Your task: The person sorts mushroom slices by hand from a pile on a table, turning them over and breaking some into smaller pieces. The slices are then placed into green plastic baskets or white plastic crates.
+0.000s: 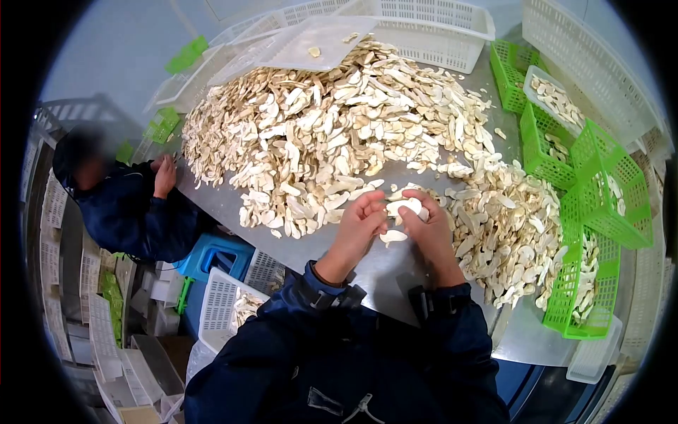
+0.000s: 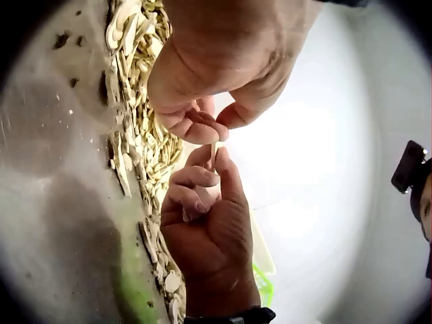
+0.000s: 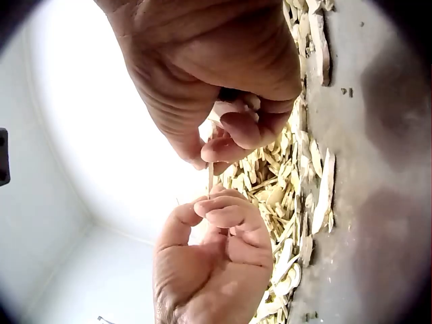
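Note:
In the head view, both hands meet over the near edge of a broad heap of pale dried mushroom slices [image 1: 318, 127]. A thin mushroom slice [image 3: 210, 177] stands edge-on between the fingertips of the two hands in the wrist views. The left hand [image 1: 357, 230] pinches one end of it with thumb and fingertips. The right hand [image 1: 432, 230] pinches the other end, and its curled fingers also hold pale slices [image 3: 226, 109] against the palm. Just below the fingers, another slice [image 1: 393, 238] shows over the metal table [image 1: 381, 283].
A smaller heap [image 1: 512, 226] lies right of the hands, beside green baskets [image 1: 583, 283] holding slices. White crates [image 1: 438, 35] and a translucent lid [image 1: 318, 42] stand behind the main heap. Another person [image 1: 134, 205] works at the left, near a blue stool [image 1: 212, 258] and white basket [image 1: 222, 304].

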A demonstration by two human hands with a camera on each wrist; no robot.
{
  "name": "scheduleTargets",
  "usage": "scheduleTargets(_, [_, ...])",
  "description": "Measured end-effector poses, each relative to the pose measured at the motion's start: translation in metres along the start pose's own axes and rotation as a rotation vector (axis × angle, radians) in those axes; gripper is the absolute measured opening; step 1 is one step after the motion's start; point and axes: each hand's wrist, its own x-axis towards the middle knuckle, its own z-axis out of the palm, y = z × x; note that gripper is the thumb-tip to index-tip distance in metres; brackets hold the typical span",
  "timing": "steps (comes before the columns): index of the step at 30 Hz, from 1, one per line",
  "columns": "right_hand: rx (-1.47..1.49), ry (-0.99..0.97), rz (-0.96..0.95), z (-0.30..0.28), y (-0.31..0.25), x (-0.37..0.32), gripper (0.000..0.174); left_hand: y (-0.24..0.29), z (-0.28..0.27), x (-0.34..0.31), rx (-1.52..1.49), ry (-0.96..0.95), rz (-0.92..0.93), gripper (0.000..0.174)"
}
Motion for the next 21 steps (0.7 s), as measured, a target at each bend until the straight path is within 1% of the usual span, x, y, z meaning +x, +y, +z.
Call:
scheduleTargets(3, [0.044, 0.012, 0.014, -0.0002, 0.0016, 0.0015, 0.028, -0.004, -0.0069, 0.0008, 0.014, 0.016, -0.002, 0.026])
scheduleTargets(6, [0.015, 0.009, -0.007, 0.0005, -0.0003, 0.0005, 0.028, -0.0031, -0.0051, -0.0018, 0.036, 0.021, 0.02, 0.024])
scheduleTargets(11, [-0.082, 0.009, -0.143, 0.0015, 0.0015, 0.0001, 0.029, -0.0047, -0.0059, -0.0025, 0.189, -0.021, 0.083, 0.025])
scheduleTargets(14, [-0.097, 0.007, -0.137, 0.0021, 0.0035, -0.0001, 0.029, -0.0061, -0.0076, -0.0019, 0.264, -0.038, 0.101, 0.025])
scheduleTargets(18, [-0.196, -0.018, -0.171, 0.0035, 0.0005, -0.0021, 0.027, -0.0077, -0.0068, -0.0025, 0.336, -0.043, 0.131, 0.026])
scheduleTargets(20, [-0.225, -0.034, -0.167, 0.0041, -0.0004, -0.003, 0.025, -0.0065, -0.0044, -0.0031, 0.367, -0.023, 0.133, 0.025])
scheduleTargets(21, [-0.27, -0.028, -0.195, 0.0046, -0.0015, -0.0034, 0.024, -0.007, -0.004, -0.0033, 0.383, -0.01, 0.131, 0.025])
